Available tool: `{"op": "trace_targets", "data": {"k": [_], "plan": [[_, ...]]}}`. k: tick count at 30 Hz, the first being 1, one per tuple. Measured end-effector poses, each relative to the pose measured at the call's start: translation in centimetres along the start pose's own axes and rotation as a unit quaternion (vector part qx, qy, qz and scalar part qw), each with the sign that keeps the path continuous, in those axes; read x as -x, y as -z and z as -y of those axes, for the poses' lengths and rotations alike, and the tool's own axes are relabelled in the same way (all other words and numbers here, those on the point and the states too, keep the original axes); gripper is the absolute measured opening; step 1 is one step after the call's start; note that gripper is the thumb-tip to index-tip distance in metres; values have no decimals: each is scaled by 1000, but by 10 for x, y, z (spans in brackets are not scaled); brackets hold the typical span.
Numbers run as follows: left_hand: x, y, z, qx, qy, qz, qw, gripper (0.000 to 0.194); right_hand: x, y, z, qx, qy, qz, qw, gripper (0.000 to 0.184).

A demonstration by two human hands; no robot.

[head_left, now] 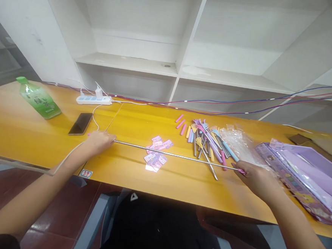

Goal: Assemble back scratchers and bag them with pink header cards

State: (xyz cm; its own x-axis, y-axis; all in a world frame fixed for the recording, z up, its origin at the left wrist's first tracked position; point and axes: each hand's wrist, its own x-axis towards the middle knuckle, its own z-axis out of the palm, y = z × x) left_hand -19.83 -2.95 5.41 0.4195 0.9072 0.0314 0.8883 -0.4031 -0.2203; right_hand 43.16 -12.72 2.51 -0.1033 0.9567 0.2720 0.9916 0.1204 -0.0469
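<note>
A long, thin telescopic back scratcher [164,152] is stretched out above the table between my two hands. My left hand [102,141] is closed around one end, with a bit of pink showing past the fist. At the other end, my right hand [254,178] grips the pink head, which is mostly covered by the fingers. Behind the rod lies a pile of back scratchers [207,138] with yellow, purple, pink and blue claws and metal shafts. Loose pink handle sleeves [180,121] rest left of the pile. Small printed cards [155,158] lie scattered beneath the rod.
A green-labelled bottle [41,100], a phone [80,124] and a power strip [93,99] with a white cable are at left. Clear plastic bags [238,141] and a purple box [307,168] stand at right. White shelving [127,63] rises behind the table.
</note>
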Motion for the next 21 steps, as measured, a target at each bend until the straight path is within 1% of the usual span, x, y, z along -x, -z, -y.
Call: {"op": "trace_targets", "data": {"k": [3,6,8,10,11,12,13,14,16,17,18,19,20,21], "plan": [[7,-2,0,-1,-2,-6,1000,28,3,2,-4,-53,-4,60,997,20],[11,-6,2,2,8,16,1000,27,6,2,-12,-71,-29,48,996,22],[10,-7,1,-6,22,33,999,26,4,1,-14,-59,-67,39,995,23],[4,-3,-9,-17,31,42,999,28,-5,0,-6,-36,-121,33,991,24],[0,1,-19,-21,32,45,998,28,-12,-2,4,-30,-142,34,989,23],[-6,7,-34,-22,32,50,998,29,-20,-3,19,-29,-151,33,988,22],[-12,14,-52,-19,25,54,998,30,-28,-5,41,-34,-147,29,988,21],[-19,22,-73,-11,17,57,998,30,-37,-7,68,-49,-121,25,991,21],[-32,38,-118,23,9,58,998,26,-50,-13,133,-44,-60,-32,997,23],[-38,45,-139,46,3,53,998,22,-55,-16,166,-39,-30,-41,998,24],[-42,50,-157,65,-9,49,997,19,-58,-19,197,-28,-35,-51,998,26],[-45,54,-171,77,-18,45,996,18,-60,-21,222,-24,-39,-45,998,27],[-46,57,-180,86,-29,42,995,18,-61,-23,242,-28,-31,-30,999,28],[-45,57,-185,87,-35,43,995,19,-60,-26,255,-31,-31,-12,999,28]]}}
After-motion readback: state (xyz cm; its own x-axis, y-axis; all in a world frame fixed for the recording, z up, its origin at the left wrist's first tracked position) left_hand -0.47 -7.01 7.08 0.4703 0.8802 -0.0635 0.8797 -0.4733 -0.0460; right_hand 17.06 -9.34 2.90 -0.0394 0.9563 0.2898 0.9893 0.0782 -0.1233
